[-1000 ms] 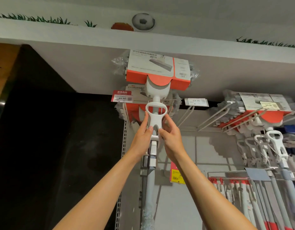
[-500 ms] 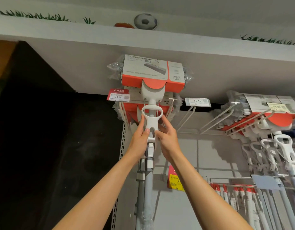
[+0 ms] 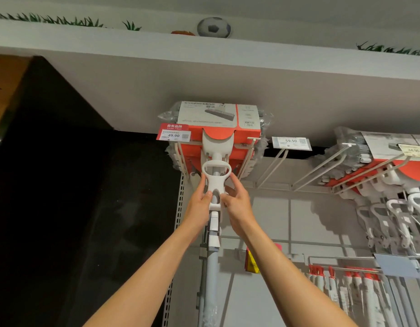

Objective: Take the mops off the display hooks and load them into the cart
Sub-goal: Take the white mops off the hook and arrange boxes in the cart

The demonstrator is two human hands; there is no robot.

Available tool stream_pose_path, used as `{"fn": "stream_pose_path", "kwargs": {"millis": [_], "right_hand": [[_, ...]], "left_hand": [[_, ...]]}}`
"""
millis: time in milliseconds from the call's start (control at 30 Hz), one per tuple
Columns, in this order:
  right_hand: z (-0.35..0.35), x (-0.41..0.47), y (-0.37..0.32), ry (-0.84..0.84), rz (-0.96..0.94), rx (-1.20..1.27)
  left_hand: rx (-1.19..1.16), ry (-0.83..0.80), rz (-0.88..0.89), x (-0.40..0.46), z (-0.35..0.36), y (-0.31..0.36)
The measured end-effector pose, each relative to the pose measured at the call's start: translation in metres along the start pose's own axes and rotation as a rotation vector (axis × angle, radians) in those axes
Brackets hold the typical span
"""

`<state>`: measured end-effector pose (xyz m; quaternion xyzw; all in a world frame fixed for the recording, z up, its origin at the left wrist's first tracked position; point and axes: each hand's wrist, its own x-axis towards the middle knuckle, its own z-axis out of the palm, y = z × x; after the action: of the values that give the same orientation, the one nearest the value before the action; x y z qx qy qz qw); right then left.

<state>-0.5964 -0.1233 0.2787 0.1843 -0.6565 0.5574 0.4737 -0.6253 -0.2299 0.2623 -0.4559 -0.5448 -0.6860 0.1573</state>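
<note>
Both arms reach up and forward from the bottom of the view, forearms bare and converging on one mop (image 3: pixel 215 185) that hangs head-up on the display hooks (image 3: pixel 248 153) at the left end of the wall rack. The left hand (image 3: pixel 199 201) grips the white squeeze handle (image 3: pixel 215 182) from its left side, thumb laid across the front just below the oval loop and fingers curled behind; the right hand (image 3: pixel 237 204) grips the same handle from the right, fingertips pinching its lower part and index finger raised along the loop's edge. The mop's grey pole (image 3: pixel 210 279) runs straight down between the two wrists and leaves the view at the bottom edge. Its head sits in a white and orange card sleeve (image 3: pixel 218 121) wrapped in clear plastic, printed with a picture of the mop and small writing too blurred to read, apart from what looks like "28" near the right end. A red price tag (image 3: pixel 173 133) at the sleeve's left corner reads 49.90 under white characters, and a white price tag (image 3: pixel 291 142) on the next, bare hook to the right reads 59.50. Further right, more packaged mops (image 3: pixel 393 166) hang on hooks, with a yellowish tag (image 3: pixel 413 150) whose figures are unclear.
</note>
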Motion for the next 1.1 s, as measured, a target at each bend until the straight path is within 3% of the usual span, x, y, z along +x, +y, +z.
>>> {"fn": "stream_pose_path", "kwargs": {"millis": [1100], "right_hand": [[0.004, -0.022, 0.045, 0.053, 0.007, -0.149]], "left_hand": [[0.061, -0.020, -0.012, -0.008, -0.004, -0.055]]}}
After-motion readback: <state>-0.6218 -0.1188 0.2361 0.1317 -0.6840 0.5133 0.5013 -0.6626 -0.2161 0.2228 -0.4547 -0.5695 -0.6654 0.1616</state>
